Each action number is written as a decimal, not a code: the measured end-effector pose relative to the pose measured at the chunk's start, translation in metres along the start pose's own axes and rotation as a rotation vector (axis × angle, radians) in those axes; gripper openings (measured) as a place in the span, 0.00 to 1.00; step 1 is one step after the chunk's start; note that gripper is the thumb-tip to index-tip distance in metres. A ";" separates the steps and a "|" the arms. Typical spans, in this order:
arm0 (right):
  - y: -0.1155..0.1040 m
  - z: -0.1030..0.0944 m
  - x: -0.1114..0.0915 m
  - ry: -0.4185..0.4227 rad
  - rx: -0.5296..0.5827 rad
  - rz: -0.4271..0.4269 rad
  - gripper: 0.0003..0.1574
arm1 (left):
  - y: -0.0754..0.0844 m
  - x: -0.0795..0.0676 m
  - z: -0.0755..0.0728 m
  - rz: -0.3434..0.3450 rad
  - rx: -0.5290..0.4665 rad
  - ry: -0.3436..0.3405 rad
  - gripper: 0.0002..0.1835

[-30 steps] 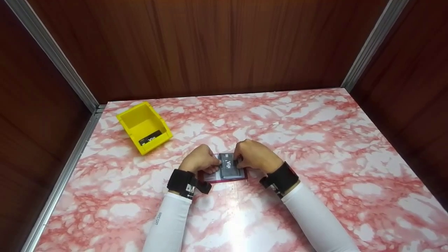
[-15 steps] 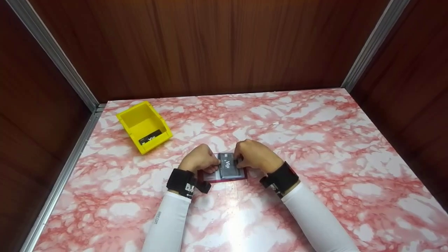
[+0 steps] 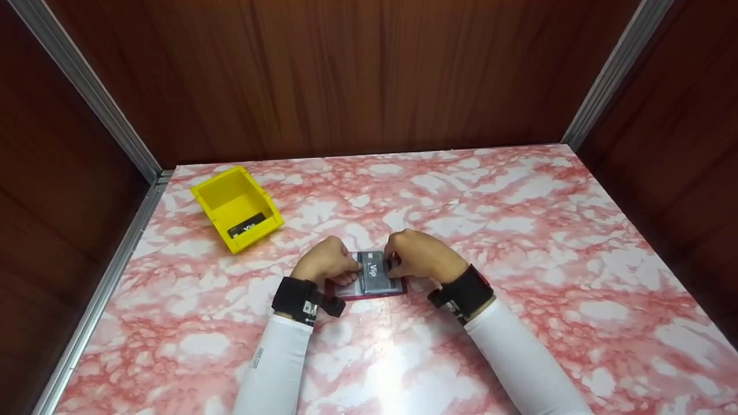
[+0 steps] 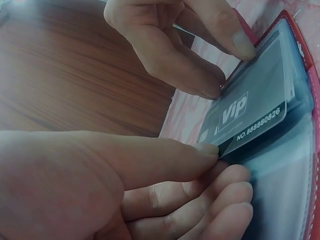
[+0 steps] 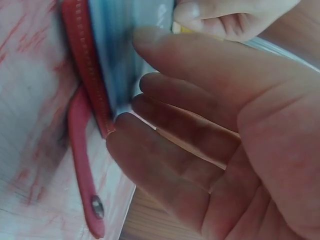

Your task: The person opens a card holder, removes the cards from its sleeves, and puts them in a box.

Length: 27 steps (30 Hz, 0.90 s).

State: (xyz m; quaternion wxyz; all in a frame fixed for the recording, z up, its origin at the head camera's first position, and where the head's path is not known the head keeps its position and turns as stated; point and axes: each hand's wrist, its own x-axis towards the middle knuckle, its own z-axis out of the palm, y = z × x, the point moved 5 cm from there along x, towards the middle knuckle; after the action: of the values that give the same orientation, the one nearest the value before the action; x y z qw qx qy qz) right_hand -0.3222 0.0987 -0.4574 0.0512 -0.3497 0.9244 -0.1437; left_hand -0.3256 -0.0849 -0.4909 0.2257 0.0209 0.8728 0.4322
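Observation:
A red card holder lies open on the table, its clear plastic sleeves spread out. A dark grey card printed "Vip" and a number shows through a clear sleeve. My left hand pinches the card's edge between thumb and fingers. From the other side, my right hand grips the holder's sleeves, thumb on top and fingers at the far edge. In the right wrist view, the holder's red strap with a metal snap sticks out past the right fingers.
A yellow bin stands at the back left of the table, with a black "Vip" card inside. Wood-grain panels wall the marbled pink table on the back and sides.
My left hand has shifted slightly left, and a little more of the sleeve shows between it and the card. The right hand stays almost where it was.

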 end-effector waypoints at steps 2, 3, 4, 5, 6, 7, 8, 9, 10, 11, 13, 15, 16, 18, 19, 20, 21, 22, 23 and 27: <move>-0.001 -0.002 0.000 0.011 -0.001 -0.016 0.13 | 0.001 0.000 0.000 0.014 0.018 0.004 0.09; -0.002 -0.003 0.000 0.018 0.003 -0.024 0.13 | 0.002 0.000 0.000 0.024 0.033 0.008 0.10; -0.003 -0.003 0.000 0.026 0.009 -0.035 0.13 | 0.003 0.000 0.001 0.033 0.048 0.011 0.10; -0.004 -0.004 0.001 0.033 0.017 -0.048 0.13 | 0.003 0.000 0.001 0.042 0.057 0.014 0.10; -0.005 -0.003 0.001 0.034 0.025 -0.058 0.14 | 0.004 0.000 0.001 0.049 0.063 0.016 0.10; -0.006 -0.002 0.001 0.030 0.032 -0.065 0.14 | 0.004 0.000 0.001 0.053 0.067 0.017 0.11; -0.006 -0.001 0.002 0.021 0.039 -0.068 0.14 | 0.004 0.000 0.001 0.055 0.073 0.020 0.11; -0.006 0.001 0.002 0.011 0.043 -0.068 0.15 | 0.003 0.000 0.002 0.053 0.070 0.020 0.11; -0.006 0.003 0.003 0.002 0.043 -0.067 0.15 | 0.003 0.001 0.002 0.051 0.068 0.019 0.11; -0.006 0.004 0.003 -0.006 0.045 -0.063 0.15 | 0.003 0.001 0.002 0.050 0.067 0.018 0.11; -0.005 0.007 0.004 -0.014 0.045 -0.056 0.14 | 0.002 0.001 0.002 0.048 0.075 0.016 0.11; -0.005 0.008 0.005 -0.013 0.049 -0.050 0.12 | 0.002 0.002 0.002 0.047 0.076 0.009 0.11; -0.004 0.009 0.005 -0.013 0.054 -0.043 0.11 | 0.002 0.002 0.002 0.049 0.075 0.005 0.11; -0.003 0.009 0.005 -0.013 0.063 -0.033 0.09 | 0.002 0.003 0.002 0.052 0.076 -0.001 0.11; -0.003 0.009 0.005 -0.015 0.068 -0.027 0.08 | 0.002 0.003 0.002 0.053 0.080 -0.003 0.12; -0.003 0.008 0.005 -0.014 0.070 -0.023 0.08 | 0.002 0.003 0.002 0.055 0.080 -0.006 0.11; -0.002 0.008 0.006 -0.015 0.072 -0.020 0.08 | 0.002 0.003 0.002 0.058 0.079 -0.009 0.11; -0.002 0.009 0.006 -0.015 0.072 -0.019 0.08 | 0.002 0.003 0.002 0.061 0.083 -0.011 0.11; -0.002 0.009 0.006 -0.016 0.075 -0.018 0.08 | 0.002 0.003 0.002 0.064 0.088 -0.012 0.12; -0.001 0.010 0.006 -0.022 0.077 -0.015 0.08 | 0.002 0.002 0.002 0.068 0.100 -0.021 0.11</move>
State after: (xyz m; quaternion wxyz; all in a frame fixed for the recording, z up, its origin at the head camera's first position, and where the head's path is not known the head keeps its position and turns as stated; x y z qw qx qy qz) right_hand -0.3244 0.0919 -0.4666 0.0736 -0.3561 0.9148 -0.1760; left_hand -0.3270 -0.0818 -0.4915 0.2187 0.0665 0.8896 0.3955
